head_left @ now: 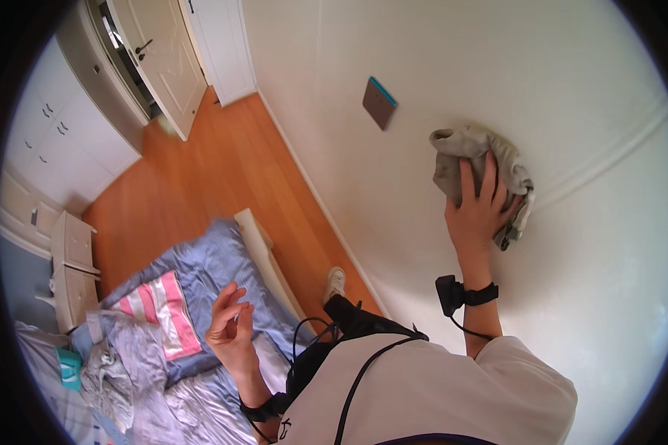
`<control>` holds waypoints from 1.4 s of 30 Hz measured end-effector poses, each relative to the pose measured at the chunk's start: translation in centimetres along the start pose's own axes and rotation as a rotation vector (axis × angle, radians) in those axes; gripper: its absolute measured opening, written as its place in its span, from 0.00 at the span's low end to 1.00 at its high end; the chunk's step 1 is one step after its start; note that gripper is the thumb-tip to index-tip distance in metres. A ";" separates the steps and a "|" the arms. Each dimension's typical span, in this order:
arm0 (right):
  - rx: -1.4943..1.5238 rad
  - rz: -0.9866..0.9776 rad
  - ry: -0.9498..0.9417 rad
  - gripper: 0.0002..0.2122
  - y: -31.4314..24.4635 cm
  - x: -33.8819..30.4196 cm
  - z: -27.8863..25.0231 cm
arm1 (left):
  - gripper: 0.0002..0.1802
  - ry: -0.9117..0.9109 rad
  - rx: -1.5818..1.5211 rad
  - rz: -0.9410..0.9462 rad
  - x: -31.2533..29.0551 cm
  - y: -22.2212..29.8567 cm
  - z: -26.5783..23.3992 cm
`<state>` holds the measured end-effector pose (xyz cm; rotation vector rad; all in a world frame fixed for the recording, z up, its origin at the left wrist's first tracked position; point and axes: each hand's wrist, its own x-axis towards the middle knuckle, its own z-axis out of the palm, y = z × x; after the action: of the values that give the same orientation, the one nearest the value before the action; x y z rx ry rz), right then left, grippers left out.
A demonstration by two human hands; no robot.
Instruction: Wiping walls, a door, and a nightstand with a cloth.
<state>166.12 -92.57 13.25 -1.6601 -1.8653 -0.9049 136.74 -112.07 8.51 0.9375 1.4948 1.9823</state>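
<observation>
My right hand [479,211] presses a crumpled grey-beige cloth [467,141] flat against the white wall [571,89]. Its fingers are spread over the cloth, and folds bunch out above and to the right of them. Up and to the left of the cloth, a grey panel with a teal edge [380,105] is set on the wall. My left hand [231,326] hangs in the air over the bed, fingers loosely curled and apart, with nothing in it. Black bands with cables circle both wrists.
A bed [223,248] with blue bedding, a pink-striped cloth [163,311] and rumpled clothes lies at left. Beyond it are a bedside cabinet [74,274], white cupboards [59,141], the wooden floor [230,163] and an open door [159,67]. My shoe [335,283] stands between bed and wall.
</observation>
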 end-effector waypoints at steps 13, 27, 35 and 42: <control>0.808 -0.173 -0.814 0.20 -9.1 -3.0 19.1 | 0.14 -0.132 0.111 0.097 19.2 -1.7 7.5; 0.631 -0.189 -0.593 0.19 -21.1 9.0 31.8 | 0.12 -0.097 0.032 0.061 39.8 -9.1 4.6; 0.202 -0.007 0.100 0.29 -27.9 33.0 28.4 | 0.12 0.036 0.050 0.121 51.9 -11.2 -0.3; -0.256 0.134 0.244 0.37 -31.9 40.3 32.2 | 0.12 0.058 0.044 0.077 58.7 -14.8 -0.4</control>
<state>131.00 -43.16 16.16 -1.7086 -1.5081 -1.2681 98.00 -65.57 7.97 0.9768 1.5624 2.0547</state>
